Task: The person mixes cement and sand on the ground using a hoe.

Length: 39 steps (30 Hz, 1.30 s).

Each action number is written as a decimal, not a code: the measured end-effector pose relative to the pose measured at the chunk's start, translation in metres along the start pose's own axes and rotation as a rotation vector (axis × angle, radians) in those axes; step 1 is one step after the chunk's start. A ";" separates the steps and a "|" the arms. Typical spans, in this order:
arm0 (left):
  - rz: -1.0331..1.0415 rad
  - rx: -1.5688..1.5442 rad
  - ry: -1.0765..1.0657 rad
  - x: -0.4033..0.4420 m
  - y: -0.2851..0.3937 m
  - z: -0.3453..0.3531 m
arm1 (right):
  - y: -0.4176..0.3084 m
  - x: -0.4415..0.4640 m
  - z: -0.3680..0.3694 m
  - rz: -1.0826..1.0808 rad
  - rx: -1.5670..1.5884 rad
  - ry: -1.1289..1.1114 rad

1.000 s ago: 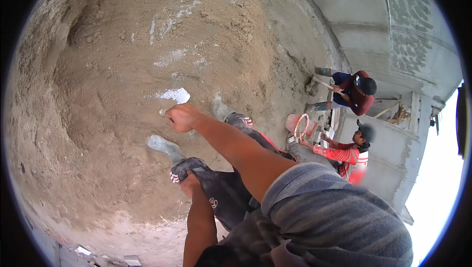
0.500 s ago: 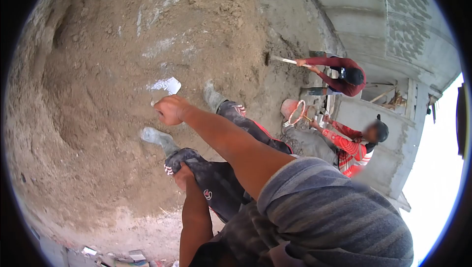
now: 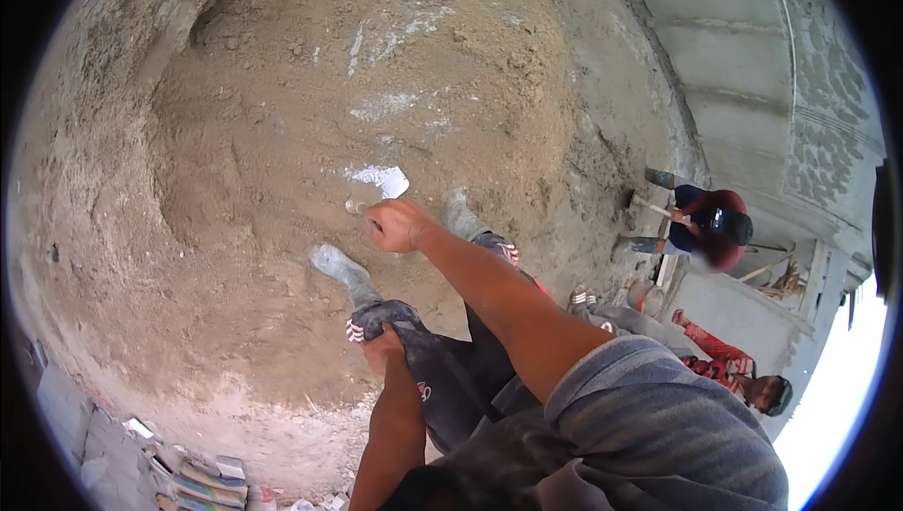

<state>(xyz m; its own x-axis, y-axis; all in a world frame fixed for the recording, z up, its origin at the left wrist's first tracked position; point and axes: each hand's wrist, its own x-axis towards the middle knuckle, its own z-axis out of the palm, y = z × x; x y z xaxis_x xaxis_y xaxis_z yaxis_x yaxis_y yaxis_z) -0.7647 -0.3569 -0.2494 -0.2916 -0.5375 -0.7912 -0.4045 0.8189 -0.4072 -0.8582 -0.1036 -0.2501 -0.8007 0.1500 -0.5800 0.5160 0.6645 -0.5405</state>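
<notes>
My left hand (image 3: 384, 349) is wrapped round the dark trouser leg (image 3: 412, 332) near its striped hem. My right hand (image 3: 397, 226) is closed low over the sandy ground, on something mostly hidden in the fist. A small rounded end (image 3: 355, 206) sticks out beside its fingers. Just beyond the knuckles lies a flat white piece (image 3: 393, 182) with white material at its side; whether it is joined to the held thing is unclear. My two dusty boots (image 3: 340, 267) stand on the sand, one on each side of this hand.
At the right, a person in dark red (image 3: 720, 229) bends with a long-handled tool (image 3: 663, 214). Another person in red (image 3: 717, 351) is lower down, beside a partly hidden bucket (image 3: 642, 297). A grey wall (image 3: 724, 69) stands behind. Rubble and sacks (image 3: 207, 490) lie at the bottom left.
The whole view has shifted. The person in dark red has drawn the tool closer. The other person has lowered and moved away from the bucket, whose raised handle was visible before. Both my hands keep their grips.
</notes>
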 end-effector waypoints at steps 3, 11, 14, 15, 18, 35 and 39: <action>-0.023 -0.008 -0.016 -0.001 0.000 -0.002 | -0.001 0.000 -0.002 0.015 -0.003 -0.026; -0.046 -0.030 -0.020 0.001 -0.002 0.001 | -0.016 -0.003 -0.019 0.006 0.006 -0.040; -0.032 -0.030 -0.012 0.004 -0.006 0.002 | -0.019 -0.005 -0.022 0.027 0.001 -0.052; -0.039 -0.035 -0.016 0.004 -0.005 0.002 | -0.020 -0.005 -0.022 0.034 0.003 -0.052; -0.041 -0.059 -0.036 0.005 -0.006 0.002 | -0.017 -0.004 -0.018 0.039 -0.032 -0.060; 0.025 0.032 -0.058 -0.002 0.001 -0.010 | -0.009 -0.007 -0.009 0.039 -0.019 -0.042; 0.037 0.044 -0.065 -0.002 0.002 -0.009 | -0.006 -0.006 -0.009 0.033 0.019 -0.030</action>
<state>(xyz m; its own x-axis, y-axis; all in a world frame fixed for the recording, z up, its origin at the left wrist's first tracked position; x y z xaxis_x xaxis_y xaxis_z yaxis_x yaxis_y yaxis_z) -0.7722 -0.3562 -0.2446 -0.2485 -0.4939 -0.8332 -0.3556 0.8467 -0.3958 -0.8592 -0.1020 -0.2375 -0.7737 0.1495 -0.6156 0.5479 0.6458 -0.5318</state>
